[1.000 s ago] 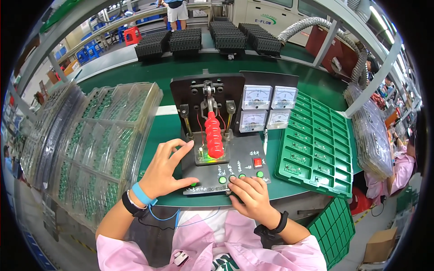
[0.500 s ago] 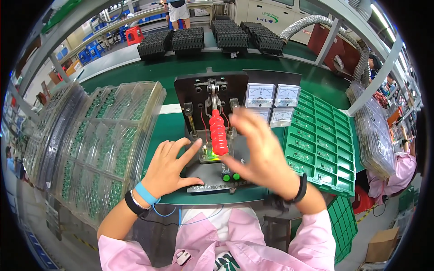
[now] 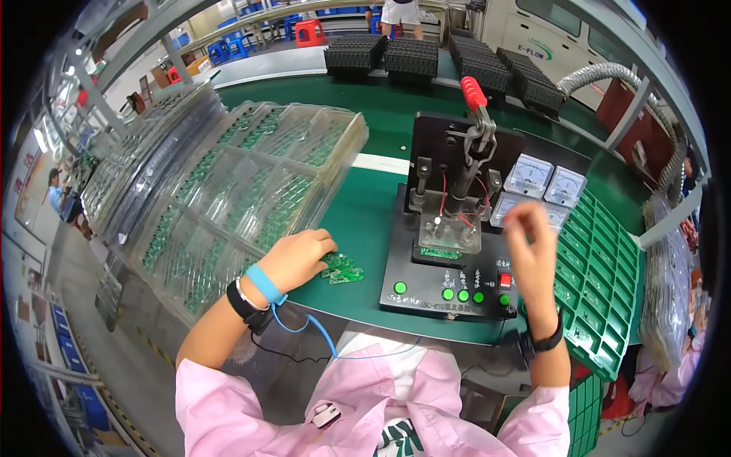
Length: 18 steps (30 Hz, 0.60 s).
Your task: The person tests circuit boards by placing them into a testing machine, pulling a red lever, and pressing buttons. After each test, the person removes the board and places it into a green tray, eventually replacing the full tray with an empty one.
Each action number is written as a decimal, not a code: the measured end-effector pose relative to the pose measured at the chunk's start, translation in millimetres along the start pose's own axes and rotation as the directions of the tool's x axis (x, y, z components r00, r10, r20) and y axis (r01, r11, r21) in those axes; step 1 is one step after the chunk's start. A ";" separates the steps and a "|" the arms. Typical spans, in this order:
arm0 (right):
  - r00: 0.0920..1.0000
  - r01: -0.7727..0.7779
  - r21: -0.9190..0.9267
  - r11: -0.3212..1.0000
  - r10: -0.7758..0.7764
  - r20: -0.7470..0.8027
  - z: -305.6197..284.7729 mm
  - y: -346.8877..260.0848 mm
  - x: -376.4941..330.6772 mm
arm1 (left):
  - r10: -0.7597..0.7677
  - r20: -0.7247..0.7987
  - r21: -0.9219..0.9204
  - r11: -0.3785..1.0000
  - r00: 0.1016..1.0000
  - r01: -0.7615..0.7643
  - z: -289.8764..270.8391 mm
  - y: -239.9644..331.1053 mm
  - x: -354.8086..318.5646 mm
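My left hand [image 3: 299,260] is on the table left of the test fixture, its bent fingers closed on the edge of a small green circuit board [image 3: 344,270]; the thumb is hidden. That board lies among overlapping green pieces. My right hand [image 3: 534,255] is raised at the fixture's right side, fingers loosely curled and apart, with nothing visible in it. The black test fixture [image 3: 396,263] has a toggle clamp whose red handle [image 3: 473,93] points up. Below the clamp is a clear plate [image 3: 451,233], with another green board [image 3: 440,253] in the nest under it.
Clear blister trays [image 3: 251,179] of green boards are stacked on the left. Panel meters [image 3: 529,175] stand behind my right hand, beside a green compartment tray [image 3: 601,282]. Black racks [image 3: 411,58] line the back. Green buttons [image 3: 448,295] and a red switch [image 3: 505,280] sit on the fixture's front.
The red handle has swung from down to up. My left hand has left the fixture for the boards at its left. My right hand has moved off the handle's side, and the view has turned left.
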State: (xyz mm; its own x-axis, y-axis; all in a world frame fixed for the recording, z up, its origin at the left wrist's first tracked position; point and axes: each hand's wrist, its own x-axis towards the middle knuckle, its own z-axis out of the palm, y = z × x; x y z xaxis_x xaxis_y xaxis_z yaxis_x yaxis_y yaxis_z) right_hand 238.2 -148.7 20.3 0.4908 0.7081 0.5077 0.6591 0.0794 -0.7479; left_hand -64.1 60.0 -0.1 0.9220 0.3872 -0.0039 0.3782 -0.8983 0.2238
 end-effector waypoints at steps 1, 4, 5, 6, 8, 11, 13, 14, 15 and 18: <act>0.972 -0.157 0.005 0.988 0.154 0.178 -3.1 6.0 -12.2 | 0.034 0.023 0.011 0.999 0.999 -0.035 5.8 0.8 5.9; 0.910 -0.227 0.013 0.974 0.207 0.360 13.3 -0.1 -24.7 | 0.053 0.059 0.032 0.998 0.997 -0.055 9.1 -2.4 9.8; 0.910 -0.226 0.015 0.974 0.206 0.360 17.5 -1.1 -24.2 | 0.061 0.077 0.045 0.997 0.995 -0.064 9.3 -3.1 9.7; 0.904 -0.224 -0.048 0.973 0.226 0.363 21.7 -1.8 -21.9 | 0.059 0.077 0.047 0.997 0.995 -0.063 9.4 -3.7 8.3; 0.891 -0.218 -0.174 0.960 0.269 0.365 27.3 0.4 -17.0 | 0.050 0.063 0.071 0.996 0.997 -0.055 10.2 -4.7 6.2; 0.901 -0.272 -0.056 0.961 0.275 0.336 33.2 19.3 -16.1 | 0.050 0.011 0.040 0.998 0.999 -0.051 2.5 5.2 9.5; 0.905 -0.303 0.002 0.953 0.287 0.315 30.3 21.5 -15.8 | 0.051 -0.068 -0.053 0.997 0.996 -0.055 -7.1 19.0 15.5; 0.902 -0.310 -0.005 0.951 0.296 0.315 27.3 16.6 -15.3 | 0.062 -0.066 -0.052 0.997 0.996 -0.066 -8.3 29.8 19.0; 0.898 -0.318 -0.013 0.948 0.306 0.315 24.4 11.9 -14.6 | 0.230 -0.206 -0.039 0.969 0.951 -0.243 -5.4 44.8 22.6; 0.900 -0.345 0.002 0.939 0.330 0.285 6.4 5.6 -18.3 | 0.507 -0.398 0.170 0.859 0.764 -0.482 2.3 97.8 35.9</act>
State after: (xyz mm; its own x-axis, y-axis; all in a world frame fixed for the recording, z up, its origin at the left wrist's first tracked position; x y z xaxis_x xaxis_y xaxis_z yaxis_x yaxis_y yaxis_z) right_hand 229.2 -156.7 4.0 0.4965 0.8636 0.0881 0.4481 -0.1681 -0.8780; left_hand 6.2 -14.4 19.4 0.8636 -0.0771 0.4982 -0.1055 -0.9940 0.0289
